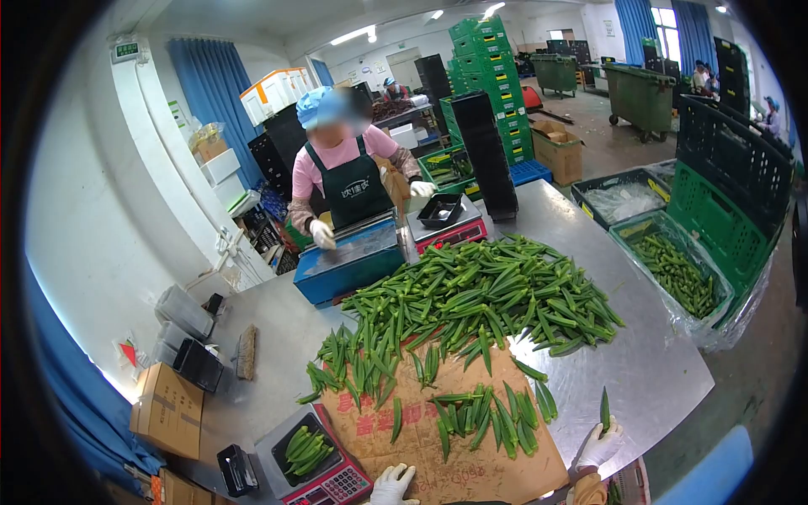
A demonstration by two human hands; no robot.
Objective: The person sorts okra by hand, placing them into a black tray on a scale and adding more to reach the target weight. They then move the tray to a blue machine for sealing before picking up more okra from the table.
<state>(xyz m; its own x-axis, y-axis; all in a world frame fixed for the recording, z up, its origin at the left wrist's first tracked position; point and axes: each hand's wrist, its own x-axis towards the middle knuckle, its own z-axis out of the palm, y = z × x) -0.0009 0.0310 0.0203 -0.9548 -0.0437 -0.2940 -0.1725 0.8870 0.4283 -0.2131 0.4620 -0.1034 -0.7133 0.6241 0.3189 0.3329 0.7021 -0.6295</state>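
At lower left I see a black tray [279,439] of okra sitting on a scale [338,486]. Just right of it, at the bottom edge, my left hand [392,485] rests on the cardboard [471,471], gloved fingers spread. The okra pile [480,295] covers the desk [648,370] mid-frame. At lower right, my right hand [599,444] pinches a single okra pod [604,410], held upright.

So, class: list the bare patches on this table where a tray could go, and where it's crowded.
Bare steel table lies right of the cardboard, below the okra pile, beside the right hand holding a pod. Another patch: between brush and pile. Centre is crowded.
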